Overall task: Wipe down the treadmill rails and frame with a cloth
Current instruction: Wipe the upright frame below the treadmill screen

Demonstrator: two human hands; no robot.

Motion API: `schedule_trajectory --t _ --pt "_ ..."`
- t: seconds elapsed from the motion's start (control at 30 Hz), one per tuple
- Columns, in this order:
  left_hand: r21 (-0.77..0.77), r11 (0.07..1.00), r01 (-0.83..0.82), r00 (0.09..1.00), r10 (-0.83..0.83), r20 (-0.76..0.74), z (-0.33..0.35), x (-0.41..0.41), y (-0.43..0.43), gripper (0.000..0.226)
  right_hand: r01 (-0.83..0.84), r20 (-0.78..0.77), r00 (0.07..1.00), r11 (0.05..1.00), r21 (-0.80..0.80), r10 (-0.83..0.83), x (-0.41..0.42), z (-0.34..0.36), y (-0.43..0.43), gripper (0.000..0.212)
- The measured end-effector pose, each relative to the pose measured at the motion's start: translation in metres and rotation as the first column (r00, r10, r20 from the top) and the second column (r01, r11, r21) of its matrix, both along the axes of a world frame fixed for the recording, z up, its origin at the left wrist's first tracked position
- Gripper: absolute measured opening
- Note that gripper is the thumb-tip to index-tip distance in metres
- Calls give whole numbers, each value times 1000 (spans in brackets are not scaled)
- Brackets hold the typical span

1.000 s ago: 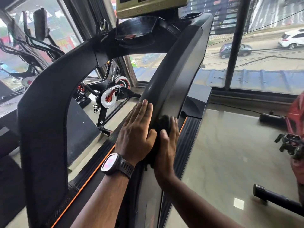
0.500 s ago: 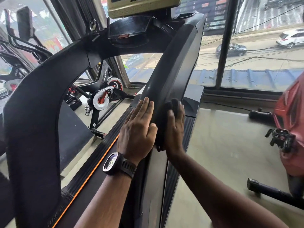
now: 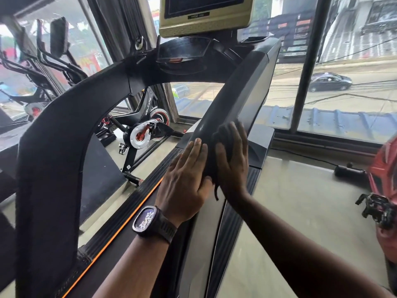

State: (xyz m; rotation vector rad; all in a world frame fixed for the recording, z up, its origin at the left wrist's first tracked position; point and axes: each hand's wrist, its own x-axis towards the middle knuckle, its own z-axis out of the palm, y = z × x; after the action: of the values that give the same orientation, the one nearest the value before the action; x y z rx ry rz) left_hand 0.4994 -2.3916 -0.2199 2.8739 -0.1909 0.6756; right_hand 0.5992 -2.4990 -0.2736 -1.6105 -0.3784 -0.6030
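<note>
The dark, bunched cloth (image 3: 221,137) lies against the lower part of the treadmill's black, slanted right upright (image 3: 242,93), with the right hand (image 3: 233,162) laid over it, fingers straight and together, pressing it flat to the surface rather than curling round it; a thin tail of the cloth hangs out below the palm. Just beside it, on the inner face of the same upright, the left hand (image 3: 184,179) rests flat with its fingers extended and relaxed, gripping nothing, its thumb touching the cloth's lower edge. A dark wristwatch with a rectangular face (image 3: 150,220) sits on the left wrist. Below the hands run the black ribbed side rail with its orange stripe (image 3: 129,214) and a matching ribbed rail on the right (image 3: 232,222). The upright rises to the console, where a gold-framed screen (image 3: 204,16) sits at the top (only its lower part is in view), and the broad black left upright (image 3: 49,147) curves down at the left. Beyond it stands a black spin bike with a white and red flywheel (image 3: 146,130). A red machine (image 3: 384,179) edges in at the right over the pale glossy floor (image 3: 300,211), and through the window a dark car (image 3: 329,81) is on the street.
</note>
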Motion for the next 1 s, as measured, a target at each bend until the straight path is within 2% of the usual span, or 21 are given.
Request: schedule_trajectory --t 0.07,0.13,0.17,0.23,0.3,0.37,0.47,0.5,0.6,0.67,0.73,0.8,0.83,0.93,1.0 --pt "33 999 3 1000 -2 -25 2 1 0 75 26 -165 986 989 143 -2 17 0 -2 57" --pt "55 998 2 1000 -1 -30 5 3 -1 76 33 -274 962 986 165 14 6 3 3 61" --pt "53 999 4 1000 -3 -25 8 6 -2 75 11 -239 971 993 118 18 -5 5 3 65" --pt "22 1000 0 1000 0 -12 14 13 -5 74 -53 -61 997 999 10 53 -12 6 -1 69" --pt "15 1000 -5 1000 5 -6 19 20 -8 74 -33 32 999 996 -78 35 11 7 -10 65" --pt "40 999 -4 1000 4 -9 21 25 -9 75 -5 -22 1000 1000 -19 5 36 5 -15 64" --pt "55 998 1 999 1 -34 25 33 -12 77 13 -255 967 992 129 21 25 5 -5 69" --pt "57 998 -3 999 5 -33 26 36 -13 76 -10 -236 971 993 119 38 14 5 -4 69" --pt "44 998 -34 999 35 -14 28 45 -16 70 -88 -17 996 996 17 88 15 2 -11 67" --pt "53 998 -33 999 34 -19 29 50 -18 69 -54 4 999 998 -14 54 45 2 -18 66" --pt "63 997 -33 999 35 -29 29 55 -20 71 3 -156 988 996 85 11 64 0 -17 65" --pt "49 998 -49 998 50 -27 29 60 -21 71 40 -358 934 990 136 12 51 1 -8 68" --pt "44 997 -58 998 59 -21 29 62 -22 71 20 -348 937 991 129 27 39 2 -7 69" --pt "65 995 -81 997 82 -7 28 65 -23 73 -84 -63 994 995 57 88 33 0 -14 66" --pt "82 993 -86 996 87 -2 27 65 -23 74 -47 23 999 999 -12 47 59 3 -18 61"
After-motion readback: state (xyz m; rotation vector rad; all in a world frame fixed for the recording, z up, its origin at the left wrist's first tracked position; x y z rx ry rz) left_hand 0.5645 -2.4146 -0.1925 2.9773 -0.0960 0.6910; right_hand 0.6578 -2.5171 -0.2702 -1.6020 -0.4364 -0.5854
